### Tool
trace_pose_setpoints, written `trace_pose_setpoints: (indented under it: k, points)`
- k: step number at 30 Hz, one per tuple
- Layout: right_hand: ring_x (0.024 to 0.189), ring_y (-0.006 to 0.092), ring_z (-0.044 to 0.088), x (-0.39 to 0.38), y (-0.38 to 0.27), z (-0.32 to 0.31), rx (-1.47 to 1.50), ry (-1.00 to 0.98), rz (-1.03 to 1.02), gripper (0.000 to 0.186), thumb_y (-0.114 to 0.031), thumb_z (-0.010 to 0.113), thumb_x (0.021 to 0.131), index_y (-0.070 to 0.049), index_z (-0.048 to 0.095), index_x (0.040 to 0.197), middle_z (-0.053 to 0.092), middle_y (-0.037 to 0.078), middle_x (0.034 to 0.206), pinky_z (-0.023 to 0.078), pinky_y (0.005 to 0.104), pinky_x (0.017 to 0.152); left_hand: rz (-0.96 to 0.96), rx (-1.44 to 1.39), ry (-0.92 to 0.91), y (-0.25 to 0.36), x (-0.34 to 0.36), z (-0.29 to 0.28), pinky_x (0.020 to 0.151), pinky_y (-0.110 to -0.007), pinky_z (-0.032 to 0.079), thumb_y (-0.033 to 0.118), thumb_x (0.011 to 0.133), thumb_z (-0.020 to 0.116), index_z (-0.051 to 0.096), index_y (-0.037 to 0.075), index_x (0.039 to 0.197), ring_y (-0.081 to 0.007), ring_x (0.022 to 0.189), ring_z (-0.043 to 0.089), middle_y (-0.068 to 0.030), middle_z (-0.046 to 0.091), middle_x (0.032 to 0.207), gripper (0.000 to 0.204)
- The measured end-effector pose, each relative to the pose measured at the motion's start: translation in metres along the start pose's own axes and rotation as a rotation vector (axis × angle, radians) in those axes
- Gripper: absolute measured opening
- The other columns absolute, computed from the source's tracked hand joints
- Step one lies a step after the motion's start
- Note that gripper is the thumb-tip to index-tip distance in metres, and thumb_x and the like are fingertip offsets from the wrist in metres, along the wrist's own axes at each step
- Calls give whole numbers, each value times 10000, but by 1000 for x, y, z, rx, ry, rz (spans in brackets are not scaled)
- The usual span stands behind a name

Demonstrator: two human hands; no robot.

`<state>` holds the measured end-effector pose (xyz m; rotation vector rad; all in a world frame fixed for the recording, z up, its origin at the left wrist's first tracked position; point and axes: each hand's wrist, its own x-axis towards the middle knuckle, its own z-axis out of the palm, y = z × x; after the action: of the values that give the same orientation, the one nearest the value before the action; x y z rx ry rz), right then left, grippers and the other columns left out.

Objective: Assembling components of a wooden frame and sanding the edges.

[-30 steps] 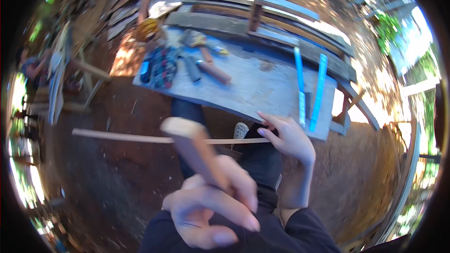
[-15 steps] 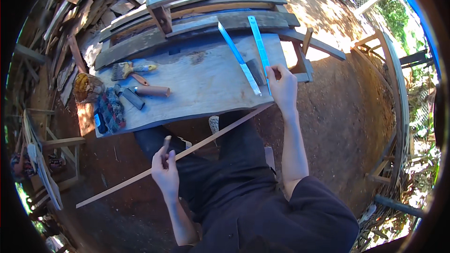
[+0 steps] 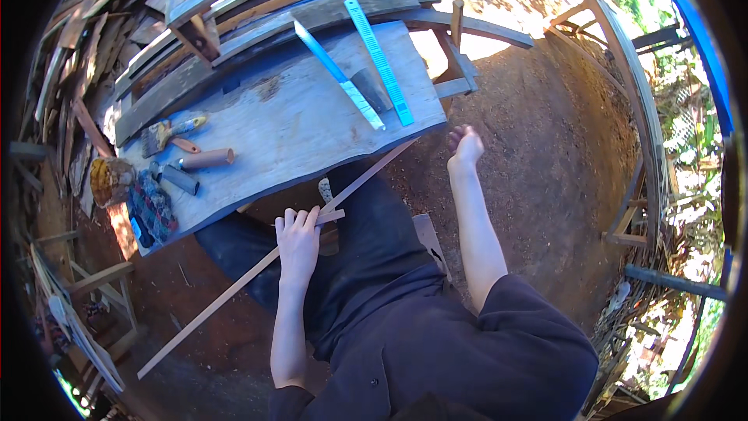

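Head view: the right hand (image 3: 466, 144) has shifted off the bench's (image 3: 288, 121) near right corner, fingers curled, any contents unclear. That leaves the left hand (image 3: 298, 238), fingers closed over the long wooden strip (image 3: 210, 313) and short wooden piece (image 3: 331, 217), steadying both on the bench's near side.

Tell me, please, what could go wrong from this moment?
The long wooden strip may swing or slip: only the left hand is on it, while the right hand is apart from it. The short wooden piece, gripped by that same left hand, could drop if the grip loosens.
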<state>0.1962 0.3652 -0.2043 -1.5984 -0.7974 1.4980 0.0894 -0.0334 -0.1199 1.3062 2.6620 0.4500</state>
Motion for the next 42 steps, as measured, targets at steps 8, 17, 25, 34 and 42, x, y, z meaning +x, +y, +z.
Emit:
trace_pose_setpoints:
  k: [8, 17, 25, 34, 42]
  points:
    - [1021, 308, 705, -50, 6, -34, 9, -385, 171, 357, -198, 509, 1085, 11, 505, 1376, 660, 153, 1196, 605, 477, 903, 68, -97, 101, -5, -28, -22, 788, -376, 388, 85, 835, 708, 717, 49, 1160, -246, 867, 566, -61, 616, 897, 327]
    - [1065, 355, 717, -136, -71, -34, 153, -804, -53, 462, -327, 373, 1126, -4, 453, 1445, 660, 242, 1268, 610, 446, 914, -60, -255, 128, -13, -56, -58, 861, -345, 354, 16, 895, 673, 716, 42, 1146, -216, 857, 534, -46, 600, 884, 255]
    - [951, 323, 750, -163, -93, -10, 157, -939, -274, 331, -249, 468, 1107, -15, 498, 1339, 707, 213, 1132, 635, 416, 816, -123, -358, 104, -16, -48, -70, 916, -351, 348, 99, 884, 720, 713, 66, 1206, -215, 974, 555, -40, 639, 997, 324]
    - [866, 313, 760, -168, -88, 3, 138, -950, -221, 174, -161, 490, 1091, -31, 509, 1206, 704, 146, 975, 659, 406, 719, -25, -203, 321, -42, 114, -68, 1065, -456, 403, 203, 984, 639, 619, 74, 1370, -367, 1219, 542, -174, 585, 1313, 407]
    - [897, 322, 758, -208, -68, 30, 144, -1035, -89, 153, -136, 492, 1088, -16, 497, 1182, 703, 166, 976, 665, 399, 729, -218, -572, -53, 49, 89, -101, 936, -449, 536, 352, 1033, 597, 551, 126, 1460, -373, 1078, 691, -201, 696, 1154, 486]
